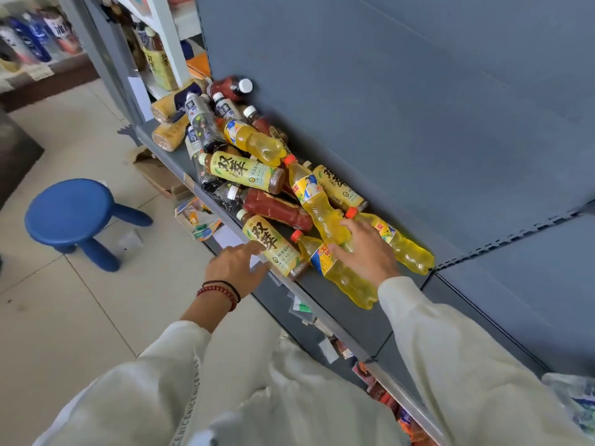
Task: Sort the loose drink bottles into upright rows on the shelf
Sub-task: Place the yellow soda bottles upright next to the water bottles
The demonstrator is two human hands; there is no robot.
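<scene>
nearest the camera, two pale sleeves [450,349] reach forward toward a grey shelf [341,313]. a red bead bracelet [219,292] sits on the left wrist. the left hand [236,265] is spread, fingers straight and apart, holding nothing. its fingertips are at the side of a yellow-label tea bottle [273,246] lying at the shelf's front edge; whether they touch it i cannot tell. the right hand [365,249] is also spread and grips nothing, its thumb and fingers laid over a blue-label yellow soda bottle [341,275] and the base of a second soda bottle [317,204]. a third soda bottle [402,244] lies just right of that hand. the bottles lie on their sides in a loose heap along the shelf. farther back are a red drink bottle [277,210] and another tea bottle [244,170], then dark and clear bottles [206,123] piled at the far end. a blue stool [70,214] stands on the tiled floor [96,317], well to the left.
</scene>
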